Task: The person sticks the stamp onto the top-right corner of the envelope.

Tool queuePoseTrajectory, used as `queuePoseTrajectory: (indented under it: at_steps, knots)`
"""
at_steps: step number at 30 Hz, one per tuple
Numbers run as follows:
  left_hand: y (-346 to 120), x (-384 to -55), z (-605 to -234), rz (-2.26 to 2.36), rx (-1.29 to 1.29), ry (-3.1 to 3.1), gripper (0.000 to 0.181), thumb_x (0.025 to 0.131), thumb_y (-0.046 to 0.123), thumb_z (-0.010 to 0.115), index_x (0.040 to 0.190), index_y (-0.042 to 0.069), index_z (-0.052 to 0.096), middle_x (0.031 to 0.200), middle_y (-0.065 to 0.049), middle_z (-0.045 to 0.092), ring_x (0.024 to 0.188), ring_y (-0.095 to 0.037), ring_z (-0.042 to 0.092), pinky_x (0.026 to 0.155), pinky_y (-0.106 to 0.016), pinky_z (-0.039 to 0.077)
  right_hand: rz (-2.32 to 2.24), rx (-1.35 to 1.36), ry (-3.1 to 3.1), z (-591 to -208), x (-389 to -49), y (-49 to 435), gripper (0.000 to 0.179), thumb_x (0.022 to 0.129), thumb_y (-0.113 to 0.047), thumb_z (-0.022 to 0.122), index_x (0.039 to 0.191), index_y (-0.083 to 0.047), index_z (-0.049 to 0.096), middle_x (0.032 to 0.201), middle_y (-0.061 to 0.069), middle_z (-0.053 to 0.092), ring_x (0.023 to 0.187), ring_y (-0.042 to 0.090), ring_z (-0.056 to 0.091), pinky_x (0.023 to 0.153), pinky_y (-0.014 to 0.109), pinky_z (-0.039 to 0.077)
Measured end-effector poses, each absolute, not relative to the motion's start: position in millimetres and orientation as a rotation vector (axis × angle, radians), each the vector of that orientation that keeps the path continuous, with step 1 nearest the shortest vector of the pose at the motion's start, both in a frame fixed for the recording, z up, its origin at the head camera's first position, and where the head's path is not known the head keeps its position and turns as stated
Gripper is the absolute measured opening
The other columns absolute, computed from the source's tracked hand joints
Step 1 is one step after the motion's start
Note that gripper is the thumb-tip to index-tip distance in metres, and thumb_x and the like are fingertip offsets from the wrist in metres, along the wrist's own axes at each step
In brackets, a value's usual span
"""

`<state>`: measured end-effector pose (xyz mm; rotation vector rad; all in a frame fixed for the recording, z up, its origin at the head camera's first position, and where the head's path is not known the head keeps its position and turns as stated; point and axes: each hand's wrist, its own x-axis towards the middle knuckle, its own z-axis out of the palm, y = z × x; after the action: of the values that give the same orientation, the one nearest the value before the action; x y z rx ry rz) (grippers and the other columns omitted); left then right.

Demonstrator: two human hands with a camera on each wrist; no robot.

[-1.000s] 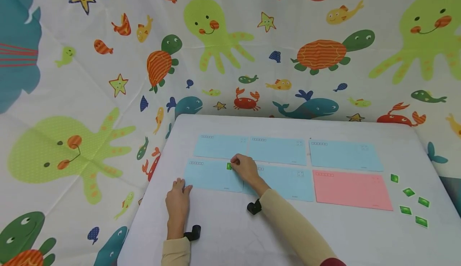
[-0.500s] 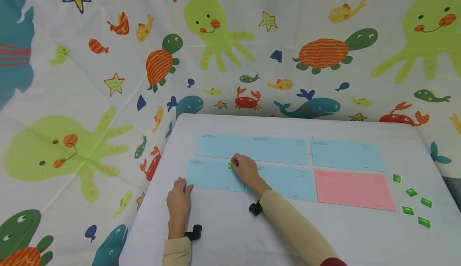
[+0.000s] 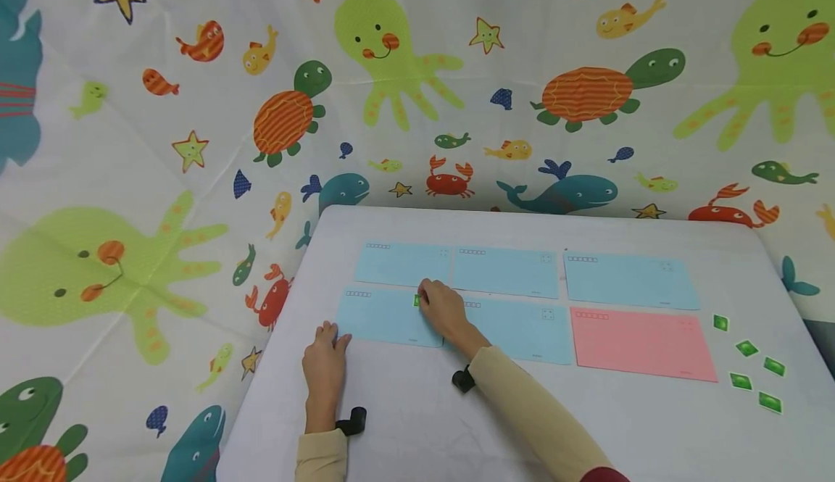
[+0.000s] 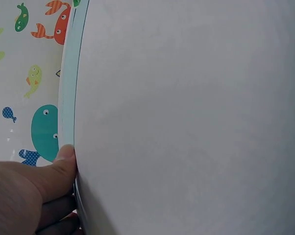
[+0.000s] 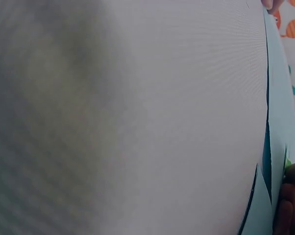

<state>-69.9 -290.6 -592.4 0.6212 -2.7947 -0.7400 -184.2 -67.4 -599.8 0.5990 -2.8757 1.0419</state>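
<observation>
I have the right hand (image 3: 446, 312) curled, pinching the green sticker (image 3: 417, 301) at the lower-left blue envelope's (image 3: 385, 320) upper-right corner; the left hand (image 3: 324, 363), fingers extended, rests by the near-left corner. I judge squaring the sticker before pressing best.

The left hand (image 4: 36, 190) touches a pale blue card (image 4: 70, 88), seen nearly edge-on, with its thumb tip; a small green piece (image 4: 76, 3) is cut off up top, white tabletop (image 4: 186, 112) fills the right, and fabric (image 4: 17, 88) printed with sea animals shows at left
</observation>
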Motion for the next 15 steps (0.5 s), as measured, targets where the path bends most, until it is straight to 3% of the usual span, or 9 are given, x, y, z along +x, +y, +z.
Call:
queuePoseTrajectory:
  at_steps: [4, 10, 15]
  knots:
    - [-289.5, -68.6, -593.1, -0.736, 0.629, -2.793, 0.049, 0.091, 0.012, 0.073, 0.134, -0.007, 0.058, 0.138, -0.028, 0.054, 0.134, -0.048, 0.048, 0.108, -0.058, 0.042, 1.026, 0.621, -2.854, -600.8, -181.9, -66.3, 0.003, 0.095, -0.010, 0.066, 0.097, -0.010, 0.068, 0.085, 0.002, 0.060, 0.066, 0.011, 0.049, 0.058, 0.023, 0.043]
    - [-288.4, -66.4, -593.5, -0.744, 0.641, -2.802, 0.049, 0.092, 0.012, 0.072, 0.134, -0.008, 0.058, 0.139, -0.029, 0.053, 0.135, -0.048, 0.047, 0.109, -0.059, 0.041, 1.025, 0.618, -2.841, -602.6, -178.5, -63.8, 0.009, 0.096, -0.013, 0.067, 0.095, -0.008, 0.074, 0.095, 0.005, 0.057, 0.073, 0.013, 0.058, 0.064, 0.025, 0.051]
    - [-288.2, -64.3, -592.7, -0.758, 0.639, -2.795, 0.048, 0.092, 0.012, 0.072, 0.133, -0.008, 0.058, 0.138, -0.029, 0.054, 0.135, -0.048, 0.047, 0.109, -0.060, 0.041, 1.048, 0.625, -2.864, -603.2, -177.7, -62.4, 0.011, 0.096, -0.014, 0.067, 0.096, -0.007, 0.076, 0.095, 0.004, 0.058, 0.076, 0.014, 0.059, 0.066, 0.026, 0.052]
